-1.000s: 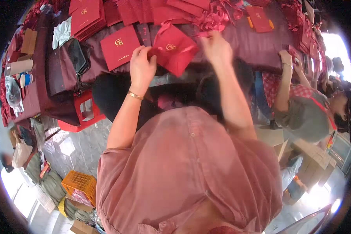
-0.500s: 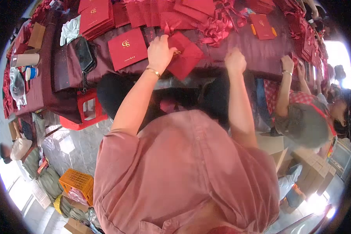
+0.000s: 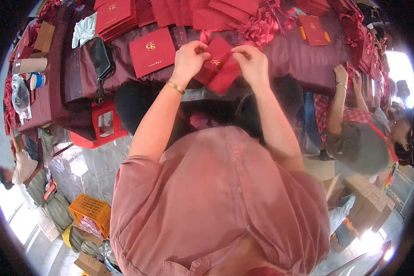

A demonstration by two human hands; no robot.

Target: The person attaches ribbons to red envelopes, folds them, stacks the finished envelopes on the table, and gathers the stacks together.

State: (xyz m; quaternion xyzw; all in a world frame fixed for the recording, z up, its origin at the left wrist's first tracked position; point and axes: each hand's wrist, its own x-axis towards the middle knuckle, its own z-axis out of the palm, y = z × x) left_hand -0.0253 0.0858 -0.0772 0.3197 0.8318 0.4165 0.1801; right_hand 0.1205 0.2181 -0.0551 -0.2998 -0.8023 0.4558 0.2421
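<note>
A red card with a gold emblem is at the table's front edge between my two hands, turned at an angle. My left hand is closed at the card's left side, thumb and fingers pinched together near it. My right hand pinches at the card's upper right side, near a strip of ribbon that is hard to make out. Another red card with a gold emblem lies flat just left of my left hand. Shiny red ribbons lie heaped behind my right hand.
Stacks of red cards line the back. A black phone-like object and white cloth lie left. A co-worker works at the right. A red stool and an orange crate stand below left.
My right hand, out to the right half a second ago, has come back to the card's right side. My left hand has stayed at the card's left side.
</note>
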